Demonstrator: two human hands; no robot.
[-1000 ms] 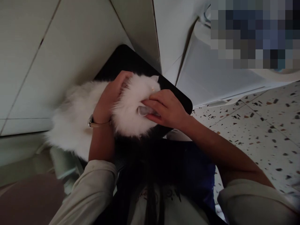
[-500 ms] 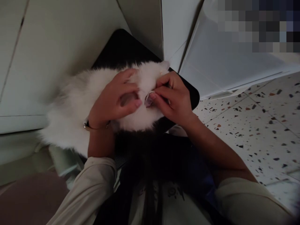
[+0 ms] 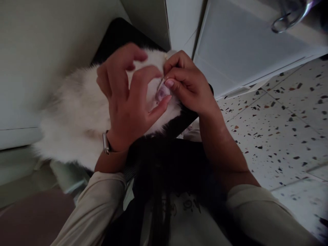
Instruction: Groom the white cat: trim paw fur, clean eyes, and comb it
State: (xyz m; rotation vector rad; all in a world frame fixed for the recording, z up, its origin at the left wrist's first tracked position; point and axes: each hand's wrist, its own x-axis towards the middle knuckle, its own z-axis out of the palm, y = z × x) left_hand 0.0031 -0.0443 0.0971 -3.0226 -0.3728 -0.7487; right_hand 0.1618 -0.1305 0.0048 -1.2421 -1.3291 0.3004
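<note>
A white long-haired animal [image 3: 74, 109], by its look a cat, lies across a black support; its face is hidden behind my hands. My right hand [image 3: 192, 85] pinches the rim of its pinkish ear [image 3: 162, 93] between thumb and fingers, folding the ear open. Over the head, my left hand [image 3: 128, 102] is raised with the fingers curved and apart. Its thumb and index finger arch around the ear, the thumb tip close to the ear's lower side. I see nothing held in the left hand.
Under the animal is a black flat support [image 3: 120, 37] with rounded corners. Pale wall panels [image 3: 51, 41] rise behind it, and a white cabinet [image 3: 230, 44] stands at the right. A bent metal loop [image 3: 284, 25] shows at the top right. Speckled tile floor [image 3: 271, 133] lies to the right.
My left hand has lifted off the fur and moved up, its fingers spreading around the ear. My right hand keeps its pinch and has shifted slightly up. The view has tilted a little.
</note>
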